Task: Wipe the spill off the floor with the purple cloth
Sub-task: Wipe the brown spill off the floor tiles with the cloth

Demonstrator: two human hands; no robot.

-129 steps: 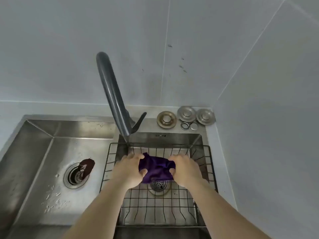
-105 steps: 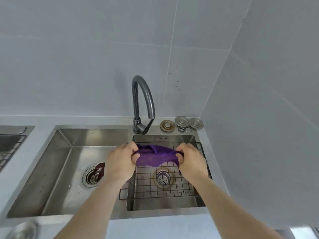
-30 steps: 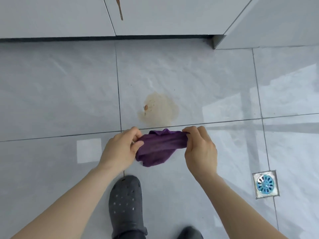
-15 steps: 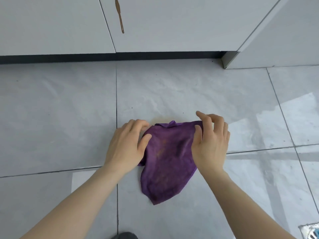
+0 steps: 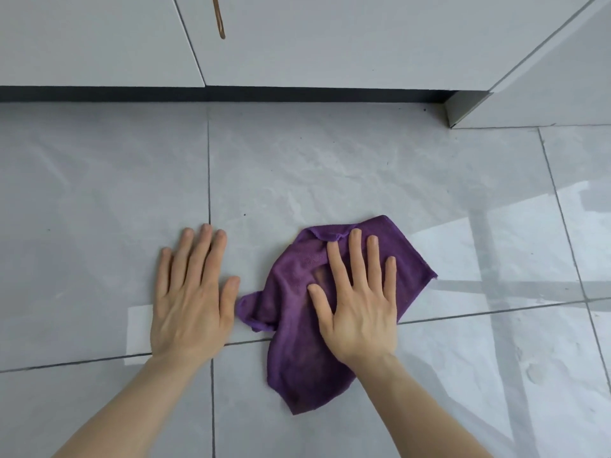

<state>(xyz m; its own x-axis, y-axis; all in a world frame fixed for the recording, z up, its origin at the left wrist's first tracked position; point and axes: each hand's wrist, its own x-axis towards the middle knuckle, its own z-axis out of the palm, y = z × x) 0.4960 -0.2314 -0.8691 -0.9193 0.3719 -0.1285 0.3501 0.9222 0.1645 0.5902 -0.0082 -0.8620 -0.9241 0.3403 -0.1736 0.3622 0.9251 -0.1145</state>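
The purple cloth lies spread and rumpled on the grey tiled floor, with a brownish damp patch showing by my thumb. My right hand presses flat on top of it, fingers spread and pointing away from me. My left hand rests flat on the bare tile just left of the cloth, fingers apart, its thumb close to the cloth's left fold but not holding it. The spill is hidden under the cloth; no stain shows on the floor around it.
White cabinet fronts with a dark toe-kick run along the far side, one door marked by a brown drip. A cabinet corner juts out at the right. Grey tiles stretch between cabinets and cloth.
Both hands let go of the cloth's top edge. My left hand moved left onto the bare tile; my right hand flattened on the cloth, which shifted slightly right.
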